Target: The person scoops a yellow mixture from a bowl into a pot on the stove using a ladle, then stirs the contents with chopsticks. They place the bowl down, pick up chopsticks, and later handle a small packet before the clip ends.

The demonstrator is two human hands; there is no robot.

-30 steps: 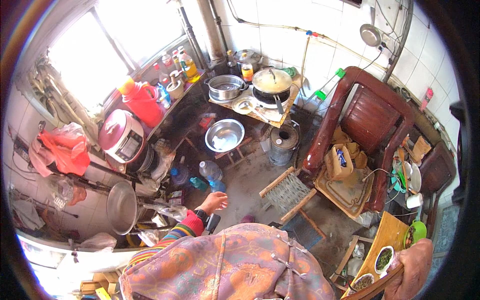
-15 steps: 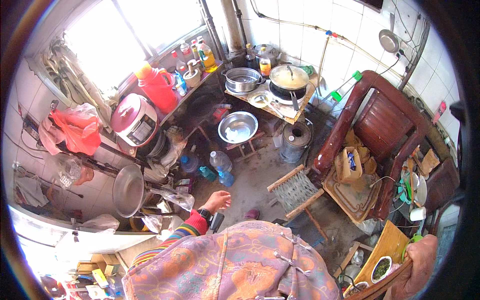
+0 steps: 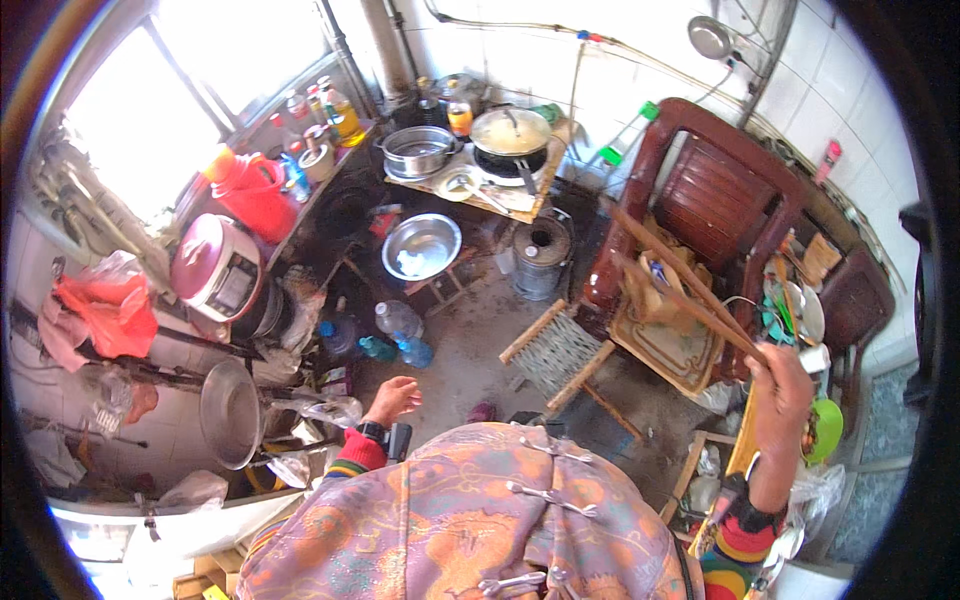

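Observation:
My right hand (image 3: 783, 395) is closed around the near end of a brown wooden piece with two long narrow strips (image 3: 690, 283). The strips reach up and away to the left, over the seat of the dark red wooden chair (image 3: 725, 180), and are partly smeared by motion. Behind them, a cardboard box and a tan tray (image 3: 665, 350) on the chair are partly covered. My left hand (image 3: 395, 398) is held out low in front of me, empty, its fingers loosely stretched. A low folding stool (image 3: 557, 353) with a woven grey seat stands on the floor between my hands.
Plastic bottles (image 3: 398, 320) stand on the floor ahead, near a metal basin (image 3: 421, 248) on a low stand. Beyond are a stove (image 3: 540, 255) and a lidded pan (image 3: 510, 135). A rice cooker (image 3: 215, 268) is at left; a green bowl (image 3: 824, 430) lies beyond my right hand.
My right hand has swung up and forward from the lower right, bringing the wooden piece over the chair. My left hand has stayed empty. The whole view has shifted.

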